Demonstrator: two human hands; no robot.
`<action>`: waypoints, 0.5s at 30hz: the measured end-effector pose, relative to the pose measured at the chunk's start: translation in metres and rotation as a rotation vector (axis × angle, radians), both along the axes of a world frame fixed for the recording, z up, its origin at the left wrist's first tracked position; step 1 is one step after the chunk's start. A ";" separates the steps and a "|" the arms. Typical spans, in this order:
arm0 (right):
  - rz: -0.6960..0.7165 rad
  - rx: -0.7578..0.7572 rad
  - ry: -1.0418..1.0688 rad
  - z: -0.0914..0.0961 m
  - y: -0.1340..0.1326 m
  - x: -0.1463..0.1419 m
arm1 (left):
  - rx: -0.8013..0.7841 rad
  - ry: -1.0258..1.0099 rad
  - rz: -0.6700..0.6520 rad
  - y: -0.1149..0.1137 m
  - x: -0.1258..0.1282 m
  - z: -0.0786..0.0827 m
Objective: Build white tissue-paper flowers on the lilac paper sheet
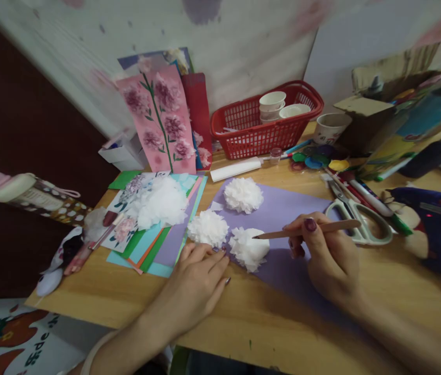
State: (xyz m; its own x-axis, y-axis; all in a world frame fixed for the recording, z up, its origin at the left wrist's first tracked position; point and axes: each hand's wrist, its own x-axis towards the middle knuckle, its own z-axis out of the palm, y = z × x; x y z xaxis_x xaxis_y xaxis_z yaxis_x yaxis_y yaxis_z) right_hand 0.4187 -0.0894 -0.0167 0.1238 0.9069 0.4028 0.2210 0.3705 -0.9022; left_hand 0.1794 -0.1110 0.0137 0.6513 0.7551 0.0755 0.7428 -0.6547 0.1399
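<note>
- The right hand has its fingers closed around a wooden stick, held like a pen. The stick's pointed tip is on the nearest tissue flower.
- The left hand lies flat on the bench, its fingers slightly spread and gripping nothing. The fingertips are just beside that flower's left edge.
- The nearest tissue flower sits on the near-left part of a purple sheet, at the middle of the bench. A second flower lies just to its left at the sheet's edge, and a third is farther back on the sheet.
- The flower looks like ruffled thin tissue, so it is probably almost weightless, soft and easy to crush or tear. A pinch on the outer frills would likely flatten them. The safer hold is probably low down, at the gathered base or cupped lightly from the sides.
- The stick looks stiff, light and slim. Its point could snag or pierce a layer if pressed in.
- The purple sheet is thin and flat and would probably slide on the bench unless a palm pins it.
- Scissors lie to the right, just beyond the stick's blunt end, and a blue glue gun sits at the far right. Stacked coloured papers lie to the left.
</note>
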 end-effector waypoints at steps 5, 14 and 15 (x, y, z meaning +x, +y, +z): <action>-0.083 -0.067 0.176 0.000 0.008 -0.001 | -0.067 -0.046 0.022 -0.001 -0.006 0.003; 0.100 0.024 -0.073 0.002 0.002 -0.005 | -0.076 -0.056 0.025 -0.004 -0.006 0.000; 0.108 0.032 -0.121 0.003 0.002 -0.005 | -0.070 -0.054 0.025 -0.005 -0.005 0.000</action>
State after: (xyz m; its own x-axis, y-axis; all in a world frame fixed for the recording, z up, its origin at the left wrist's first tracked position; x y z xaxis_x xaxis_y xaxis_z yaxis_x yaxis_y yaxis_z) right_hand 0.4132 -0.0874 -0.0138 -0.0251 0.8988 0.4377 0.2840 0.4262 -0.8589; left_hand 0.1742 -0.1158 0.0133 0.6284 0.7758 0.0569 0.7490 -0.6232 0.2249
